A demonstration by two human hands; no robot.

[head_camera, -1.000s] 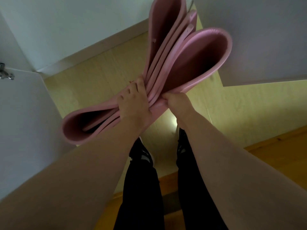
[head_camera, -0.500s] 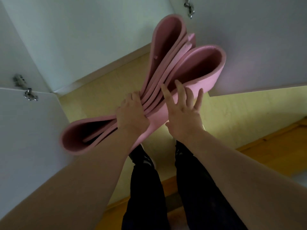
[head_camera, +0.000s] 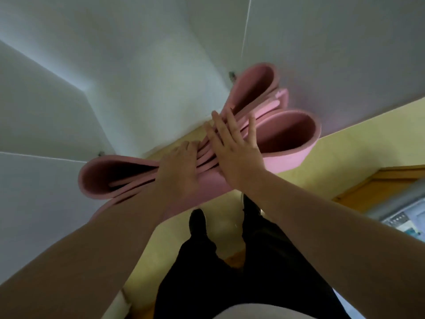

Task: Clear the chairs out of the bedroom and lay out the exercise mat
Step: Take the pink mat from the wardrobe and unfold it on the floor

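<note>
A pink exercise mat (head_camera: 292, 137), folded into several layers, sits in the middle of the frame, pinched at its waist so that it fans into open loops: one at centre left, one at upper right of centre, and a wider one just below that at centre right. The left hand (head_camera: 181, 168) grips the squeezed middle of the mat, its fingers curled over the stacked edges. The right hand (head_camera: 232, 149) lies just beside it on the mat, fingers straight and slightly spread, pointing toward the top of the frame and pressing flat on the layers. Both bare forearms run in from the lower corners.

White panels (head_camera: 138, 65) fill the upper half and the left side of the frame, meeting at angled seams. Two small metal fittings (head_camera: 231, 75) show on their edges, one against the upper loop and one at centre left above the left loop. Below the panels the floor (head_camera: 345, 143) is pale yellow and smooth, running from centre right down to the lower middle. An orange wooden strip (head_camera: 379, 180) borders it at right. At the far right edge is a grey and teal object too blurred to identify. Legs in black trousers (head_camera: 230, 272) stand on the yellow floor at lower centre, with a black shoe (head_camera: 197, 221) just under the mat
</note>
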